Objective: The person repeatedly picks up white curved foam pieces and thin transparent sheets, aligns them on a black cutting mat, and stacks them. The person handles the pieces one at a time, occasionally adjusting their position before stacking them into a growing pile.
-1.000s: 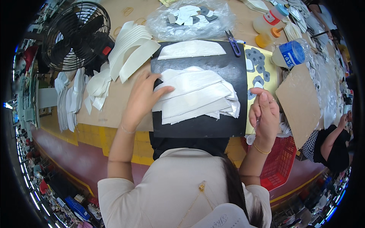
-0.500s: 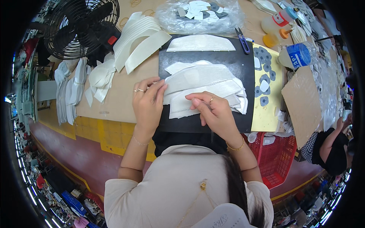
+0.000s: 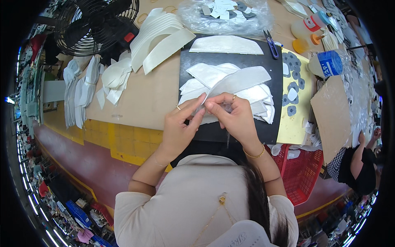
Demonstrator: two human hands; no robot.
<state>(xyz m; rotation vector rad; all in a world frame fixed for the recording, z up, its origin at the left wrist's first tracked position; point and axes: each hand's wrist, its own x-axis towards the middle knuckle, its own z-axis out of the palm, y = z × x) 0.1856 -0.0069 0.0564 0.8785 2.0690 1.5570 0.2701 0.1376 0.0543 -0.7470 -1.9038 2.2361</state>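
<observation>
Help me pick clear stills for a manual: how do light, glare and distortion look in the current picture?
Head view: light is fairly even, the left hand, right hand and lifted white piece easy to make out; head view: shiny glints on the plastic bag, lamps glaring by the left rim; head view: strong fisheye bending, black corners, rim details too small to read.
</observation>
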